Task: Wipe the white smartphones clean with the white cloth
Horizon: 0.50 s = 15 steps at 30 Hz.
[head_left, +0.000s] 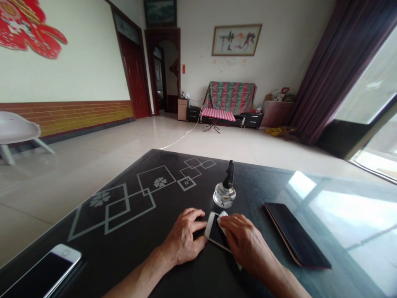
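Well in from the left edge of the black table (189, 279) lies a white smartphone (216, 232) — left hand (182, 239) spread against its end; right hand (243, 238), fingers together, pressing a white tissue (222, 215) onto it — near a spray bottle (225, 194).

Bare hands (183, 239), bare forearms (147, 270)

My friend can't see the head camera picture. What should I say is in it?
A right hand presses a white cloth on a phone lying on a black table, the left hand at the phone's edge. A clear spray bottle stands just beyond; a second phone lies lower left, a flat dark device right.
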Each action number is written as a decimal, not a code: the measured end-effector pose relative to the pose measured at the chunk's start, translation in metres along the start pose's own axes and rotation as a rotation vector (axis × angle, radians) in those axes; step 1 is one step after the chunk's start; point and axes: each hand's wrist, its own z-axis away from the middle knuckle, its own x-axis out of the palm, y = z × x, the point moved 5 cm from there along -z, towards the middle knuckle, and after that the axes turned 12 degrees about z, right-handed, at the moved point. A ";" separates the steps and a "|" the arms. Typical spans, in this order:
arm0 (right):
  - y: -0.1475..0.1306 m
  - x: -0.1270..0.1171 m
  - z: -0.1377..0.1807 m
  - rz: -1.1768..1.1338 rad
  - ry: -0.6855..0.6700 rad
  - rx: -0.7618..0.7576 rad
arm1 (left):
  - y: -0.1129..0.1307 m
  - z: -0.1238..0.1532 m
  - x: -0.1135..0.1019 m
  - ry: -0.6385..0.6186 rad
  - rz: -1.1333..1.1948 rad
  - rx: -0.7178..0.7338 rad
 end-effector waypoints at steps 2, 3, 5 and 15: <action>-0.006 -0.001 0.001 -0.024 -0.027 -0.033 | 0.000 0.000 0.000 -0.004 0.001 0.004; -0.010 -0.002 0.001 -0.039 -0.038 -0.051 | 0.000 0.000 0.000 -0.006 0.002 0.006; -0.016 -0.005 0.001 -0.068 -0.054 -0.086 | 0.000 0.000 0.000 -0.010 0.003 0.008; -0.006 -0.012 0.002 -0.093 -0.112 -0.058 | -0.003 0.000 0.002 -0.010 -0.002 -0.007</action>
